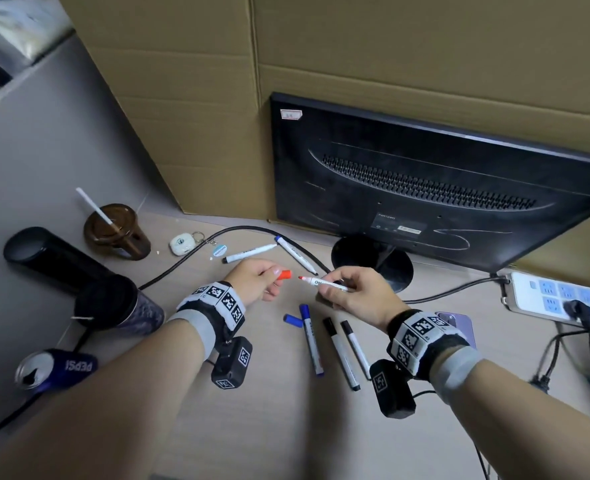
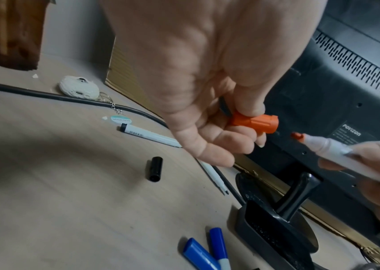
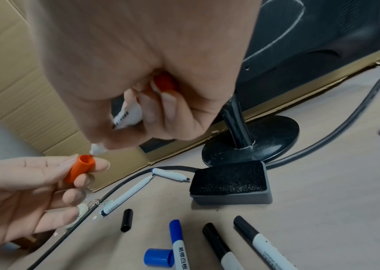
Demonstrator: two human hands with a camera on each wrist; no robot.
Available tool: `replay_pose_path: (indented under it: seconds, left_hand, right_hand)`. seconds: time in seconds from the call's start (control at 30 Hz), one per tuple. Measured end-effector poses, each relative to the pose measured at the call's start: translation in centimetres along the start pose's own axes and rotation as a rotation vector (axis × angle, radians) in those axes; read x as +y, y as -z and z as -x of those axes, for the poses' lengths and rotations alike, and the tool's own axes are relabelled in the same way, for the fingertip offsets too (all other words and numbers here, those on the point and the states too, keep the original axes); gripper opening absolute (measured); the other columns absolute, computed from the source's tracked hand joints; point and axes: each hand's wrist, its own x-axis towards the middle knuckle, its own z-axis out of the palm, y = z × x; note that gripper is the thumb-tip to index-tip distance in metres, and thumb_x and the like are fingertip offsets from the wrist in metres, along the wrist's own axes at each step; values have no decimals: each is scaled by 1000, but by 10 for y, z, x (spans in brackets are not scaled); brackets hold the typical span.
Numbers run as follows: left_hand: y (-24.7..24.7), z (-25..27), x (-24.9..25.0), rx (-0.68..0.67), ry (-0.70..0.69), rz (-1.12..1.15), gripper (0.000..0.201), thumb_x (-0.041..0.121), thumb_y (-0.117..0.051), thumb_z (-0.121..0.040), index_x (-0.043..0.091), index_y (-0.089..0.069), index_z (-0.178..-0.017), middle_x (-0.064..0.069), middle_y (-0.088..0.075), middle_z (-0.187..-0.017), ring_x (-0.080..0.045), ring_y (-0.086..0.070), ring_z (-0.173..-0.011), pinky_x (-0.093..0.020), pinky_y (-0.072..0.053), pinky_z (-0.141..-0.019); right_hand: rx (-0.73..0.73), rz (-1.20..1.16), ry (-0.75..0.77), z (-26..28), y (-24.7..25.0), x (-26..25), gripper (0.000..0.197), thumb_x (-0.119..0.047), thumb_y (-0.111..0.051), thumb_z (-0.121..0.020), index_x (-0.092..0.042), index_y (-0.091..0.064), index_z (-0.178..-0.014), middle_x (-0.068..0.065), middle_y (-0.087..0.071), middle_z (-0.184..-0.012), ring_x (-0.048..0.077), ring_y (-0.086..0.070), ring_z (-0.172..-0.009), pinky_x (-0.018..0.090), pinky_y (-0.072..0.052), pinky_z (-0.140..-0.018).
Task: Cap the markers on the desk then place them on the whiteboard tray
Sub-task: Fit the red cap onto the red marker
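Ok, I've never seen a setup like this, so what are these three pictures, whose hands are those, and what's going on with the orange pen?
No machine here: a person wears one camera on the head and one on each wrist. The head view looks down at both hands over a desk. The left hand pinches an orange cap; the right hand holds an uncapped orange marker, tip aimed at the cap, with a small gap showing from the head. The left wrist view shows the cap up close, the right wrist view the marker. On the desk lie a blue marker, two black markers, a loose blue cap, two uncapped markers farther back, and a monitor.
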Motion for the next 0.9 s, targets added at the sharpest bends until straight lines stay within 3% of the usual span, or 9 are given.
replay_pose_path:
  seconds: [0.17, 0.37, 0.5, 0.6, 0.67, 0.73, 0.8, 0.9]
  left_hand:
    - [-2, 6, 6, -47, -30, -7, 28, 12, -48, -106, 3, -71, -119, -11, -66, -94, -16, -65, -73, -34, -63, -79]
    - [-11, 15, 15, -74, -71, -53, 26, 11, -50, -106, 5, -72, -118, -6, -68, -82, -12, -65, -69, -24, -62, -69]
    - [-11, 20, 19, -109, -96, -78, 26, 8, -52, -104, 6, -72, -120, -7, -70, -81, -13, -66, -71, -22, -62, -70]
    - [-13, 24, 22, -124, -133, -108, 23, 5, -60, -100, 7, -74, -117, -9, -73, -83, -11, -69, -71, -21, -60, -69]
    - [-14, 26, 24, -122, -146, -78, 19, 6, -64, -97, 7, -76, -113, -14, -76, -88, -13, -72, -71, -22, -60, -68]
    - [-14, 27, 27, -113, -121, -23, 15, 9, -67, -96, 6, -76, -108, -21, -76, -93, -14, -72, -69, -25, -61, -67]
    - [-14, 27, 31, -123, -49, 17, 13, 16, -70, -96, 7, -75, -102, -20, -75, -91, -15, -72, -66, -27, -62, -65]
    - [-15, 28, 36, -132, 11, 35, 17, 21, -73, -93, 5, -73, -98, -15, -74, -82, -17, -71, -62, -31, -62, -65]
  right_hand:
    - [-6, 37, 16, 3, 1, 0, 11, -33, -80, -89, -23, -80, -95, 12, -80, -88, 16, -68, -70, 49, -62, -81]
    - [-24, 25, 28, 8, 2, 1, 10, -28, -81, -89, -21, -82, -95, 11, -80, -88, 12, -66, -68, 37, -59, -73]
    - [-36, 19, 30, 9, 3, 1, 10, -27, -82, -89, -21, -83, -96, 4, -79, -80, 9, -65, -66, 32, -57, -72]
    - [-43, 24, 38, 11, 5, 1, 10, -30, -83, -88, -24, -83, -96, 13, -77, -82, 11, -64, -67, 31, -55, -70]
    - [-62, 19, 37, 14, 6, -2, 11, -32, -82, -89, -25, -83, -97, 13, -75, -79, 13, -62, -68, 24, -52, -62]
    - [-73, -7, 9, 16, 7, -7, 12, -28, -77, -93, -21, -82, -101, 8, -71, -73, 9, -57, -59, 14, -41, -48]
    - [-84, -35, -29, 17, 8, -10, 15, -25, -71, -98, -17, -80, -106, 1, -68, -68, 5, -43, -46, 14, -32, -39]
    - [-110, -37, -25, 18, 6, -11, 17, -28, -68, -100, -20, -80, -108, -1, -70, -67, 8, -36, -46, 17, -30, -39]
